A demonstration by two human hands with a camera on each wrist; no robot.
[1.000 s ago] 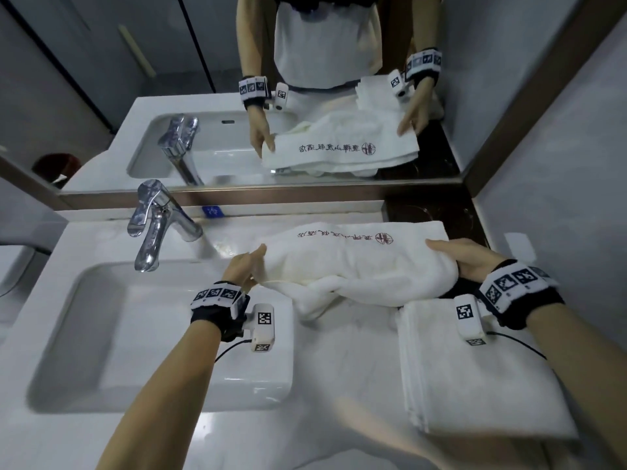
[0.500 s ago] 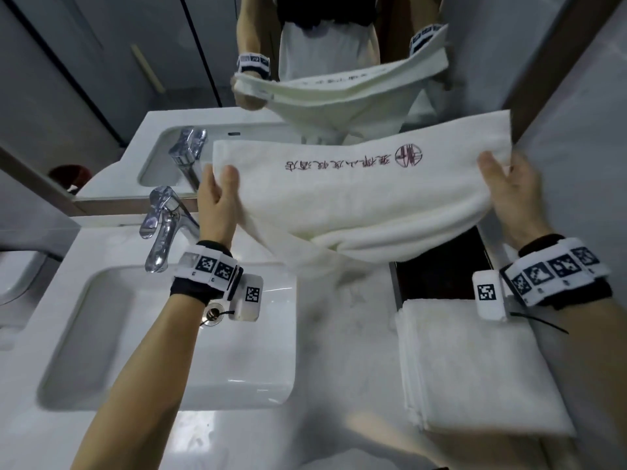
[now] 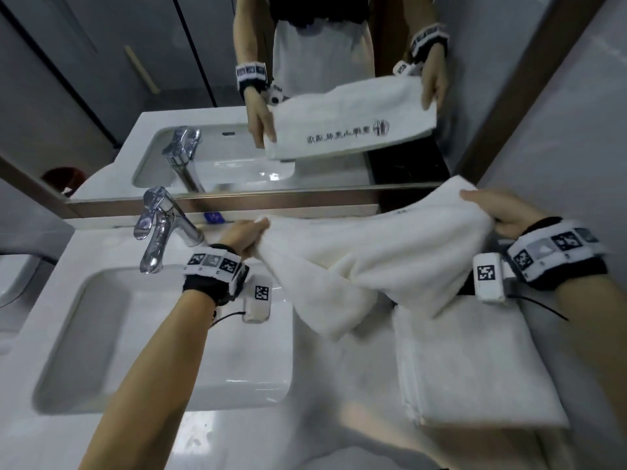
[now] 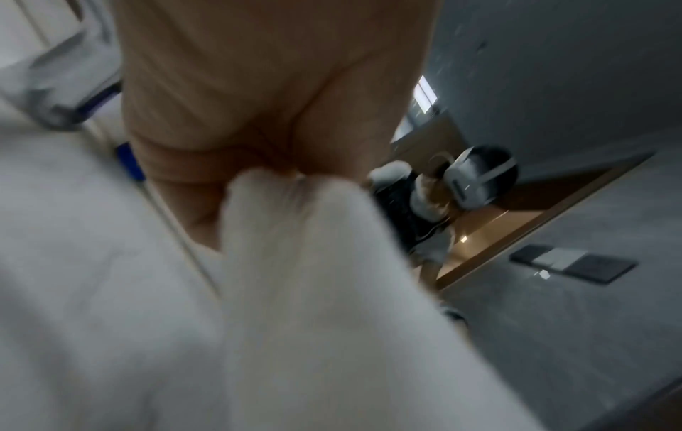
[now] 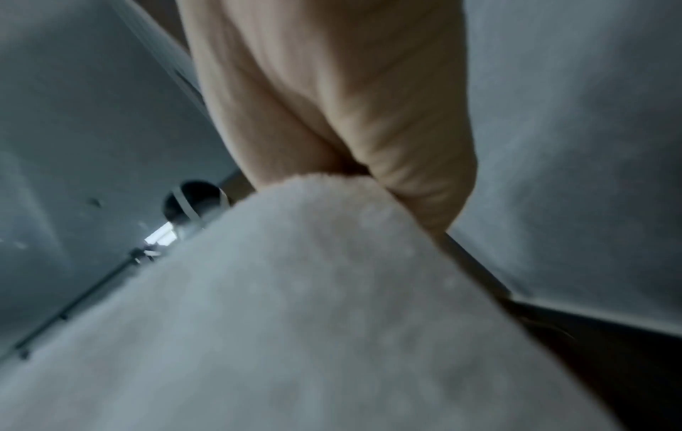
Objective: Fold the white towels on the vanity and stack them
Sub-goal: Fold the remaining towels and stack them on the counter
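Note:
A white towel point(image 3: 373, 256) hangs in the air over the vanity, stretched between both hands with its lower fold sagging toward the counter. My left hand point(image 3: 244, 237) pinches its left end near the tap; in the left wrist view the towel point(image 4: 295, 291) bunches out from under my left hand point(image 4: 258, 131). My right hand point(image 3: 498, 213) grips the right end, with the thumb on top; the right wrist view shows the towel point(image 5: 314, 306) clamped by my right hand point(image 5: 350, 116). A folded white towel point(image 3: 471, 364) lies flat on the counter at the right, under my right wrist.
A white basin point(image 3: 68, 351) fills the left of the vanity, with a chrome tap point(image 3: 159, 228) behind it. The mirror point(image 3: 339, 96) runs along the back and reflects hands and towel. A grey wall point(image 3: 576, 130) closes the right side.
The towel went from lying on the counter to held high and spread, then came down and tipped away so its printed side faces the mirror. Both hands kept hold.

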